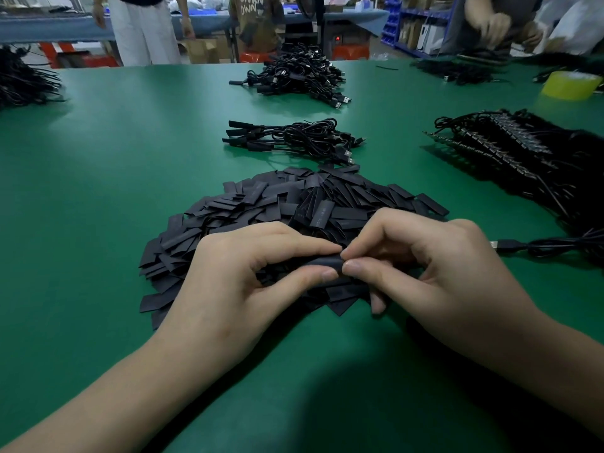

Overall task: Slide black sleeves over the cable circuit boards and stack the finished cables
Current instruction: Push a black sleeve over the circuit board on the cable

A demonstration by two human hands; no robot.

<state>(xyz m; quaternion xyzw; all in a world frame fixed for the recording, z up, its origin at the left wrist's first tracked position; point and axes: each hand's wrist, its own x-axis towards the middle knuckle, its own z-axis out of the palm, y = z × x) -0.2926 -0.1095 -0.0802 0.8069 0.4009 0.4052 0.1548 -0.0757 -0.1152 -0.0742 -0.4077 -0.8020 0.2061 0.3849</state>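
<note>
Over the near edge of the pile of flat black sleeves [294, 217] on the green table [114, 178], our left hand [248, 282] pinches one black sleeve [322, 260] between thumb and forefinger. Our right hand [434, 266] pinches closed at the sleeve's right end; what it grips is hidden. Sleeved cables [291, 138] lie stacked beyond the pile, bare-board cables [510, 152] at right.
</note>
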